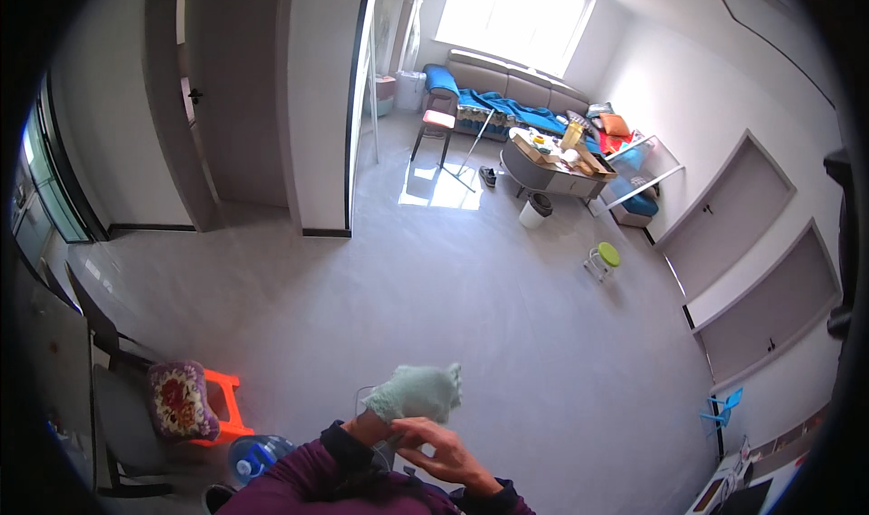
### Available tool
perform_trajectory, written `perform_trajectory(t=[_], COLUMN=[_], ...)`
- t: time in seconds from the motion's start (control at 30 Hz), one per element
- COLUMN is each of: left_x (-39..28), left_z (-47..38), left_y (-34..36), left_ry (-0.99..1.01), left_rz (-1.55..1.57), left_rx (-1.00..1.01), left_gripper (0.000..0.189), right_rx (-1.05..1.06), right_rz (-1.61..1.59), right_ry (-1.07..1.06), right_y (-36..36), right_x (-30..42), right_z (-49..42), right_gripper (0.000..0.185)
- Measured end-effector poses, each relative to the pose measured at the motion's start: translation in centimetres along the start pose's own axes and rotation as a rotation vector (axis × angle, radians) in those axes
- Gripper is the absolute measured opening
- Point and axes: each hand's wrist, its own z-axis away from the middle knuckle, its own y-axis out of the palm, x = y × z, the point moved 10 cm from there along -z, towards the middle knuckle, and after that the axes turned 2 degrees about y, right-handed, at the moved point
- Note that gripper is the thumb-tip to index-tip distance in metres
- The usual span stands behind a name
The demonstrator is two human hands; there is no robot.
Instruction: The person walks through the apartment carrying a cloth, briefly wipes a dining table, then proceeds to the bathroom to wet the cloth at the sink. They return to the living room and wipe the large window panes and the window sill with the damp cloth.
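A pale green textured cloth (419,391) covers my left hand, so its fingers are hidden. Only the left wrist (367,428) and the dark cuff of a purple sleeve show below it. Bent over that wrist, my right hand (441,446) has its fingertips and thumb on the cloth's lower edge. Thin cords hang close to the wrist, partly hidden behind the hands.
To the left are a large blue water bottle (258,455), an orange stool (227,406) with a floral cushion (180,401) beside it, and a dark chair (125,406). Farther off stand a green-topped stool (608,254), a waste bin (535,211), a cluttered coffee table (553,179) and a sofa (478,74).
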Motion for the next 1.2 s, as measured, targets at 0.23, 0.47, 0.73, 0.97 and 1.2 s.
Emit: perform_trajectory(t=[0.23,0.47,0.73,0.97,1.2], left_x=[8.2,4.8,3.0,2.0,10.7], left_z=[-21.5,-41.5,-58.4,-71.1,-88.6], left_y=[-19.8,-32.4,-48.3,-62.2,-78.6], left_ry=[-0.159,0.032,0.145,0.137,0.134], left_rz=[0.691,0.577,0.504,0.408,0.492], left_rx=[-0.489,-0.364,-0.676,-0.880,-0.759], left_gripper=[0.043,0.061,0.056,0.030,0.059], right_rx=[-0.677,-1.272,-0.844,-0.447,-0.522], right_rz=[-0.204,-0.480,-0.308,-0.109,-0.185], right_ry=[0.574,0.718,0.644,0.447,0.668], right_y=[-27.8,-47.3,-70.6,-83.4,-94.7], right_x=[-15.4,-27.7,-39.1,-39.4,-51.2], right_z=[-2.2,-0.5,-31.2,-60.4,-71.3], right_gripper=[0.033,0.020,0.023,0.031,0.030])
